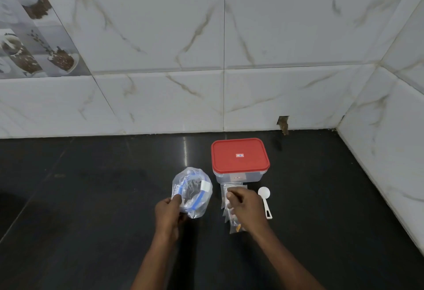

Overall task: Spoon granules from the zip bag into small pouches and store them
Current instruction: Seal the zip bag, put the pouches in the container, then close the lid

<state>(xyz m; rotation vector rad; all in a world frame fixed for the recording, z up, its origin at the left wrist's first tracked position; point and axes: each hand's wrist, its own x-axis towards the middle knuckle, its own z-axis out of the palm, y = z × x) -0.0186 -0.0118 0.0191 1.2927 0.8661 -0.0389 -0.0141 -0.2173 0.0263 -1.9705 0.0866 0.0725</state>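
Note:
A clear zip bag [192, 192] with a blue zip strip stands open on the dark counter, dark granules showing inside. My left hand [168, 215] pinches its near rim. To its right lies a stack of small clear pouches [231, 225]; my right hand [245, 206] lies over them with fingertips curled onto the top pouch. A white plastic spoon [265, 196] lies flat just right of that hand, bowl pointing away. Behind the pouches stands a clear box with a red lid [239, 155], closed.
The dark counter [91, 198] meets marble-look wall tiles [252, 37] at the back and on the right, forming a corner at the far right. A picture tile [34, 37] is at upper left.

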